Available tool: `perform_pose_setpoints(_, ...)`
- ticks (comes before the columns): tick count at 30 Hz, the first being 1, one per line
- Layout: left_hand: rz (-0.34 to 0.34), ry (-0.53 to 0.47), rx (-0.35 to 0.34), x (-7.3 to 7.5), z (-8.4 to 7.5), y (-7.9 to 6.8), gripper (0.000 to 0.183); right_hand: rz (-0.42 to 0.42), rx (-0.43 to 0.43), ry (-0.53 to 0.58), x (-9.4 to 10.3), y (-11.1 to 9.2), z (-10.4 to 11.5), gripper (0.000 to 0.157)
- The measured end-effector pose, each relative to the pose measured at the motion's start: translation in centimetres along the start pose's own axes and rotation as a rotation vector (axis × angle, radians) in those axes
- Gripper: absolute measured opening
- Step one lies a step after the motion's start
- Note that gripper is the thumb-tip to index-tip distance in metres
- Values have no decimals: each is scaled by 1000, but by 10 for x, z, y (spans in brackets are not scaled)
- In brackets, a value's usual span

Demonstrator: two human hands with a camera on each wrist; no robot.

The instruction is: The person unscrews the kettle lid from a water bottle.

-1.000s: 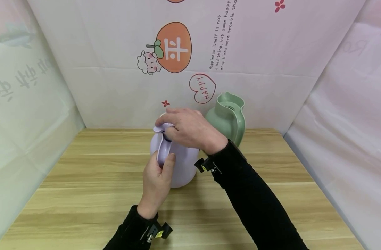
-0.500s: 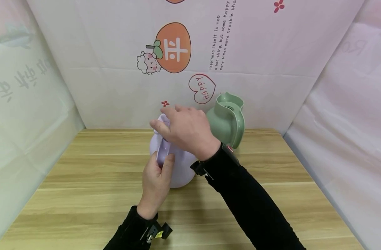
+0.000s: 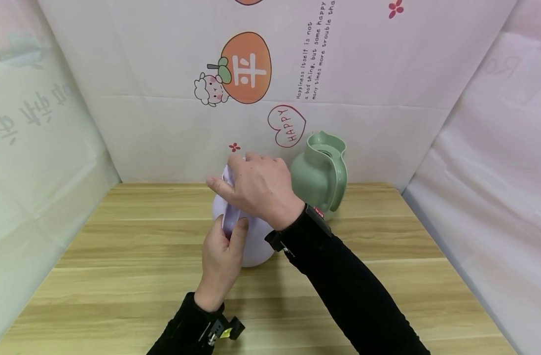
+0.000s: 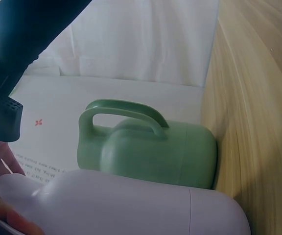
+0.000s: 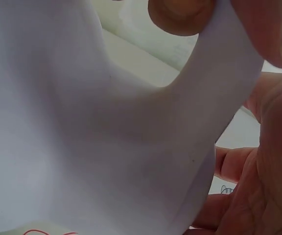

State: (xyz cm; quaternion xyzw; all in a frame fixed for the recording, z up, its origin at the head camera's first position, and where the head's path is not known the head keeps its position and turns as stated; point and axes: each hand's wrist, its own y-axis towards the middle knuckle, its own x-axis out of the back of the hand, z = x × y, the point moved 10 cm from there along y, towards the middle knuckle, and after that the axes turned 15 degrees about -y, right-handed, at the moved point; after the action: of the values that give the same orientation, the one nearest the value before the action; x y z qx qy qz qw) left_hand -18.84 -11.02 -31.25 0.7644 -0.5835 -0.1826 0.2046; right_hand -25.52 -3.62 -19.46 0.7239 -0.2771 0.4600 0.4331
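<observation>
A lavender thermos jug (image 3: 257, 244) stands on the wooden table. My left hand (image 3: 220, 266) grips its handle, the thumb lying along the near side. Over the jug's top lies my right hand (image 3: 265, 188), thumb out to the left and fingers bent down past the far rim; most of the lid is hidden under it. The right wrist view has the jug's pale neck (image 5: 102, 142) up close, with the palm and fingers of my right hand (image 5: 273, 156) curving round its edge. In the left wrist view the lavender body (image 4: 121, 208) fills the bottom.
A green thermos jug (image 3: 316, 177) with its handle toward the right stands just behind the lavender one, by the back cloth. The printed cloth (image 3: 163, 138) hangs along the back, and white cloths (image 3: 487, 162) close both sides. The wooden table (image 3: 119, 276) spreads out in front.
My right hand has turned over the jug's top, its wrist swinging down and left and the thumb moving outward left. The lid is now mostly covered. My left hand and both jugs stay in place.
</observation>
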Motion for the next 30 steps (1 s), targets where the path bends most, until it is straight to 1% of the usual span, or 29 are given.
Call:
perform_pose_setpoints(6,5,-19,3,-1,-1,0,21,-19,18,20,0,2,1,45)
perform_pose_setpoints(11,10,-32,8,-2,0,-1,21,-52,39,26,1,2,1,36)
perform_pose_setpoints(16,9,-37,6,-2,-1,-1,22,-93,68,38,5,3,1,20)
perform_pose_setpoints(18,10,-34,3,-2,-1,-1,22,-87,76,49,6,4,1,16)
perform_pose_setpoints(21,13,-30,0,-1,-1,-2,23,-62,82,72,4,5,0,16)
perform_pose_setpoints(26,12,-31,2,-1,0,-1,22,-14,93,107,1,6,-1,22)
perform_pose_setpoints(30,11,-31,3,-1,0,-1,22,16,98,155,-2,8,-4,26)
